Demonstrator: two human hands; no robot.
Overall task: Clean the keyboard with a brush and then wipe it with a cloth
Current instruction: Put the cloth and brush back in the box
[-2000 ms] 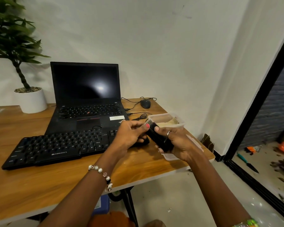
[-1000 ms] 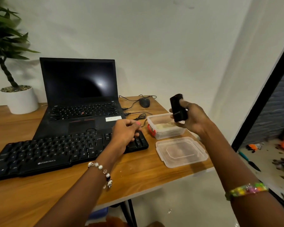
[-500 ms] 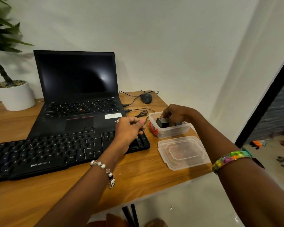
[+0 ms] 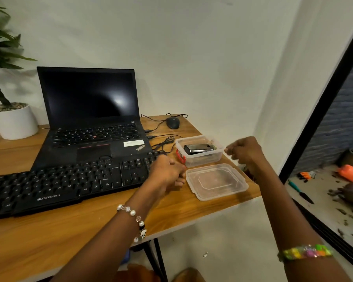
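A black external keyboard (image 4: 69, 184) lies on the wooden table (image 4: 49, 231) in front of a laptop. My left hand (image 4: 167, 174) rests at the keyboard's right end with its fingers curled; anything inside them is hidden. A black brush case (image 4: 198, 148) lies in an open clear plastic container (image 4: 202, 159). My right hand (image 4: 245, 151) hovers just right of that container, loosely curled and holding nothing. No cloth is in view.
The container's clear lid (image 4: 216, 181) lies near the table's right front edge. An open black laptop (image 4: 90, 119), a mouse (image 4: 173, 122) with cables and a potted plant (image 4: 10, 119) stand further back. A wall is close behind and on the right.
My right hand lowered the black case into the clear container, let go of it and drew back to the right. My left hand slid slightly right along the keyboard's end.
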